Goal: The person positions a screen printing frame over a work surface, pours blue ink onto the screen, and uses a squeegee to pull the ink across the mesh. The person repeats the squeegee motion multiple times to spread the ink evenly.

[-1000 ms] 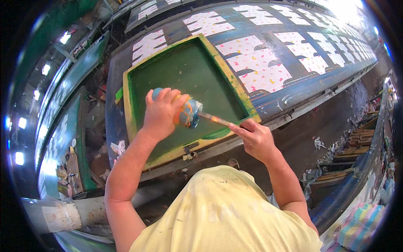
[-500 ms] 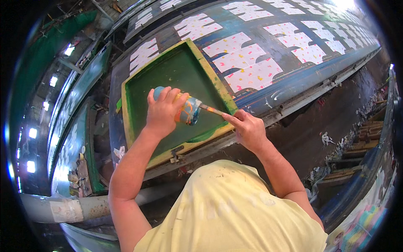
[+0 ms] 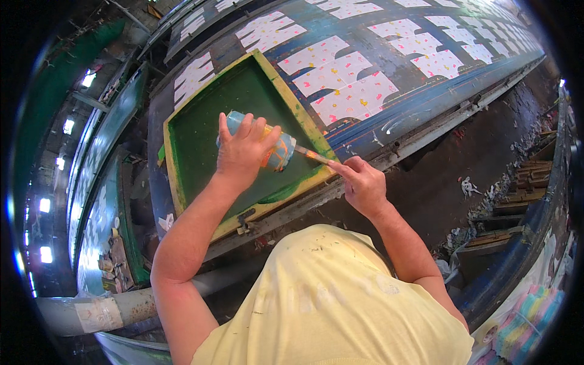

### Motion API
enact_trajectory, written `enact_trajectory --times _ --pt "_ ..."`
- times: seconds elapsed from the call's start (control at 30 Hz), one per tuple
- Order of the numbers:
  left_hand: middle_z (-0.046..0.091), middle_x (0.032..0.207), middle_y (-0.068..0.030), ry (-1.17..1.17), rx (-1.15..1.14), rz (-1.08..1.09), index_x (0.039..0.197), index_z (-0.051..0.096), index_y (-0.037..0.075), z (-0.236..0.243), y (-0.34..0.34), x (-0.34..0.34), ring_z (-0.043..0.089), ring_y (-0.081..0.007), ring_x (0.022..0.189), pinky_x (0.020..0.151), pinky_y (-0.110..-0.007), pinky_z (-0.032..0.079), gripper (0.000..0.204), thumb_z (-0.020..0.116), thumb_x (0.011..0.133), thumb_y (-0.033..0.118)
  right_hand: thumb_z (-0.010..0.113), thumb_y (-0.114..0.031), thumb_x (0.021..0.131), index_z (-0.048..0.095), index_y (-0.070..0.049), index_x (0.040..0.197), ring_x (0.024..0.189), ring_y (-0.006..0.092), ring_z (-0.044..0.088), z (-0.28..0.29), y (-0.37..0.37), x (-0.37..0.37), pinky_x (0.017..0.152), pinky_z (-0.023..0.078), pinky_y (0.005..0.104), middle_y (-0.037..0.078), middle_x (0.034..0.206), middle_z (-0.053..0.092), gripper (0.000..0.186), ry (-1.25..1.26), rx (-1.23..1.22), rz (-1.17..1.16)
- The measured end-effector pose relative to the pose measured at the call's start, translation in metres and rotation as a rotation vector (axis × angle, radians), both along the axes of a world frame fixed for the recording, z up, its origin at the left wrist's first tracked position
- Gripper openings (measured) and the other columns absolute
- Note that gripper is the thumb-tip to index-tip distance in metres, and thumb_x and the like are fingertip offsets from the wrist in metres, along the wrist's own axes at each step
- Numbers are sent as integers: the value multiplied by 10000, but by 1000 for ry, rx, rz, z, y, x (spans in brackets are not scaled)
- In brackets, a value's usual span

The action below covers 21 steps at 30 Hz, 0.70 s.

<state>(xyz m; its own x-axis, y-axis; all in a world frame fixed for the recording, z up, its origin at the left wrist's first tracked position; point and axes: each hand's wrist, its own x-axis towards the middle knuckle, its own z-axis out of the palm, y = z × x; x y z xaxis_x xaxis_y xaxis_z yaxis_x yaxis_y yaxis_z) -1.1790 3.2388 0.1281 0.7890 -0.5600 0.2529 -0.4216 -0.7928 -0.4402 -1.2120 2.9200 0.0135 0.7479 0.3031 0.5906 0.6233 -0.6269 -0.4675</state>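
Note:
My left hand is wrapped round a blue paint container smeared with orange and tilted with its mouth to the right. In my right hand is a narrow, paint-stained spatula, gripped by its end. Its other end is at the container's mouth, where the tip is hidden. Both hands are above a printing screen, a yellowish wooden frame around dark green mesh. Green paint lines the mesh's near edge.
The screen lies on a long dark printing table with rows of white printed fabric pieces. A metal rail runs along its near edge. A grey pipe is at lower left, wooden pieces at right.
The view has shifted a little, so the table and screen sit slightly further left and up. The container and spatula stay in my hands, with the container slightly turned.

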Motion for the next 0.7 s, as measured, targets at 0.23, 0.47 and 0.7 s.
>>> enact_trajectory --times 0.23,0.47,0.7 --pt "578 1453 -55 -39 12 -19 1488 659 310 -2 -1 1 511 -307 1451 1229 -788 305 693 846 848 118 773 35 806 809 -247 1345 850 264 756 -10 -3 -1 680 623 408 26 1042 731 610 -34 46 2" --pt "609 1427 -84 34 148 84 1477 659 282 8 11 -16 520 -313 1425 1206 -761 348 707 883 817 158 760 56 762 807 -252 1354 856 275 753 -16 6 -5 710 624 409 34 1040 729 669 -41 14 45" --pt "626 1440 -95 92 162 205 1480 671 267 21 50 -53 533 -312 1399 1189 -754 376 740 906 788 155 760 70 739 800 -249 1367 855 294 749 -18 48 -13 704 609 427 51 1045 728 706 -88 46 155"
